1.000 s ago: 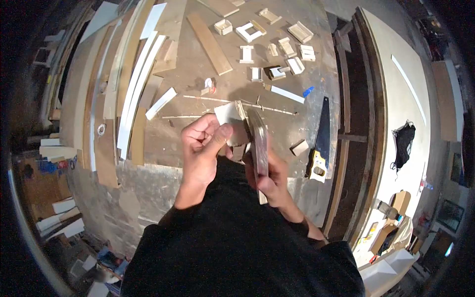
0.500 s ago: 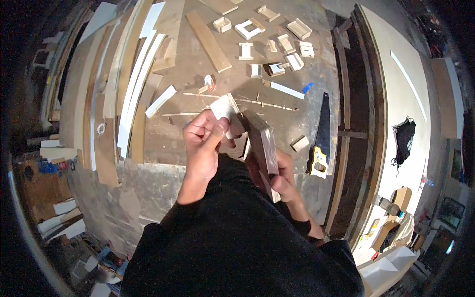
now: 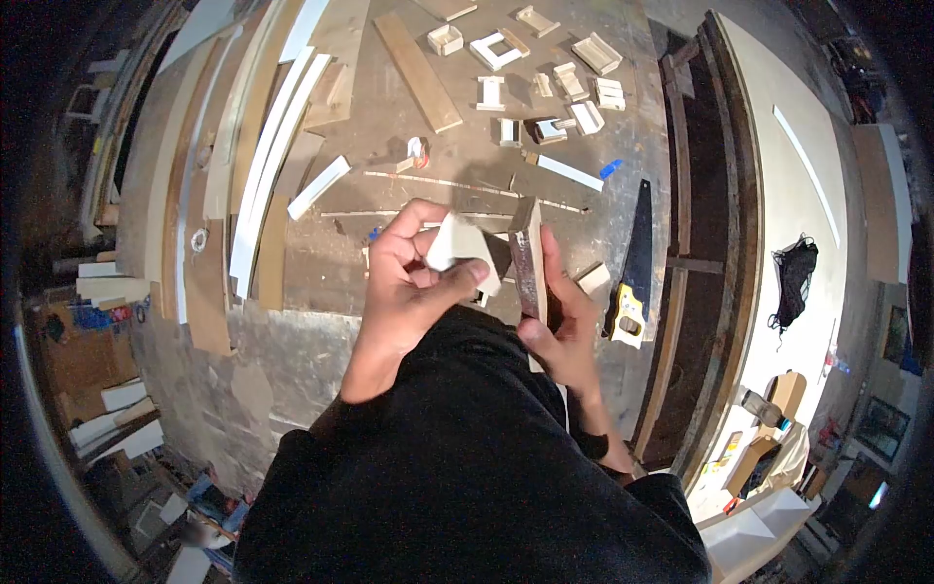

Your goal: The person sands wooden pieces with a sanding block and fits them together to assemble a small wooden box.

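Note:
My left hand (image 3: pixel 391 304) is closed on a small white wooden piece (image 3: pixel 457 243), pinched between thumb and fingers. Just to the right, my right hand (image 3: pixel 572 326) grips a flat wooden block (image 3: pixel 526 261) with a worn, brownish-grey face, standing on edge. The block is close beside the white piece; whether they touch I cannot tell. Both hands are in front of my body, above the near part of the worktable (image 3: pixel 292 370). My fingers hide part of each held thing.
Several small wooden assemblies (image 3: pixel 489 93) lie at the table's far side. A handsaw (image 3: pixel 634 263) with a yellow handle lies to the right, near a small wood block (image 3: pixel 592 277). Long boards (image 3: pixel 277 165) are stacked at left. Thin strips (image 3: pixel 443 182) and a brown plank (image 3: pixel 418 73) lie ahead.
The white piece has turned in my left hand and moved slightly right and down. My right hand has raised the block and tilted it more upright. Both stay gripped.

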`<act>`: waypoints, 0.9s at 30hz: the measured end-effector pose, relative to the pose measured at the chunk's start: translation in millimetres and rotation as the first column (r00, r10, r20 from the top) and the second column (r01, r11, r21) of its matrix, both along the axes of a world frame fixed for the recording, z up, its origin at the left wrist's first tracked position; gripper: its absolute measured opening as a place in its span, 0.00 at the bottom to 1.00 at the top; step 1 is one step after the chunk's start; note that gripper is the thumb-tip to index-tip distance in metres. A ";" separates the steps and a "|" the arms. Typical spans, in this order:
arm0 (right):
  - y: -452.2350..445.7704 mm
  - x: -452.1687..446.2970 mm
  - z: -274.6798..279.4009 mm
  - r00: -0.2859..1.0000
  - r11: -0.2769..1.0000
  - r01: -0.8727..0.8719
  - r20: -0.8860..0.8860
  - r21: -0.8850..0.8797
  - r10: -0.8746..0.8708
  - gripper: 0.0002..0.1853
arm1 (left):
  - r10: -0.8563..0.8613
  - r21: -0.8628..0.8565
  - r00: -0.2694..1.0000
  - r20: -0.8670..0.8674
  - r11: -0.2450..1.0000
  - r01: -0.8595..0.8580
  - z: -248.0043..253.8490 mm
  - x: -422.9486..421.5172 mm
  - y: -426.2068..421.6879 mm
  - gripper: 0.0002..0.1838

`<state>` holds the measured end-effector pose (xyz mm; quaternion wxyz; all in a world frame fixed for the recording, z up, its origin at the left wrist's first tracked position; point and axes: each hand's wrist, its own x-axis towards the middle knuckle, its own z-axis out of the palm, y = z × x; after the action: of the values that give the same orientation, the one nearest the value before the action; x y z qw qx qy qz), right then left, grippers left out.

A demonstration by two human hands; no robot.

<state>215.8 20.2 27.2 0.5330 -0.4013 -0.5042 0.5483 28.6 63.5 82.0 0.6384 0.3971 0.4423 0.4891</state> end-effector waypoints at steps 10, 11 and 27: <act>-4.0 -1.4 12.3 0.812 0.982 0.114 0.555 0.151 -0.180 0.53 | 0.127 0.054 0.952 -0.280 0.992 -0.117 7.7 13.8 -14.9 0.12; -11.0 -2.3 2.1 0.820 0.982 0.141 0.542 0.123 -0.185 0.53 | 0.126 0.048 0.918 -0.377 0.992 -0.117 10.7 13.1 -14.5 0.12; -7.8 -8.3 -29.7 0.847 0.884 0.166 0.395 0.437 -0.355 0.54 | 0.252 0.319 0.892 -0.375 0.939 -0.131 5.5 25.4 -21.6 0.12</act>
<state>207.5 12.4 -2.4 0.5358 -0.4733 -0.6542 0.2466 53.9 41.9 87.5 0.4156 0.5323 0.5284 0.5145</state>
